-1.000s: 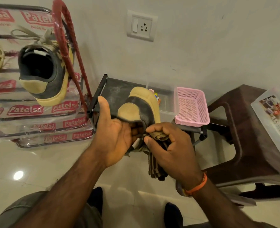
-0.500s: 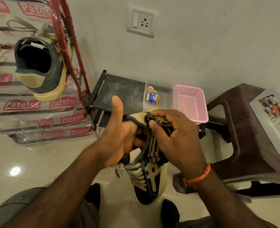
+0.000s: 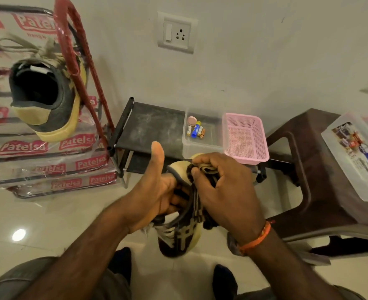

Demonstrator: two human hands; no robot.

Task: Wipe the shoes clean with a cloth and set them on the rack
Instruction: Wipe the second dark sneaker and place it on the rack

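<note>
A grey and tan shoe (image 3: 178, 239) hangs toe down in front of me, its heel up between my hands. My left hand (image 3: 150, 191) grips it from the left with the fingers inside the opening and the thumb pointing up. My right hand (image 3: 224, 191) holds a striped brown cloth (image 3: 209, 168) bunched against the shoe's heel and side. The matching shoe (image 3: 47, 100) sits on the red-framed rack (image 3: 77, 50) at the left, heel toward me. The rack is wrapped in printed clear plastic.
A low black stand (image 3: 150, 126) against the wall carries a clear tub with batteries (image 3: 197, 129) and a pink mesh basket (image 3: 245, 139). A brown plastic stool (image 3: 315, 169) at the right holds a lidded white box (image 3: 356, 154). A wall socket (image 3: 176, 32) is above.
The shoe has turned from heel-facing-me and raised to hanging toe down. My right hand with the cloth has shifted up onto the heel.
</note>
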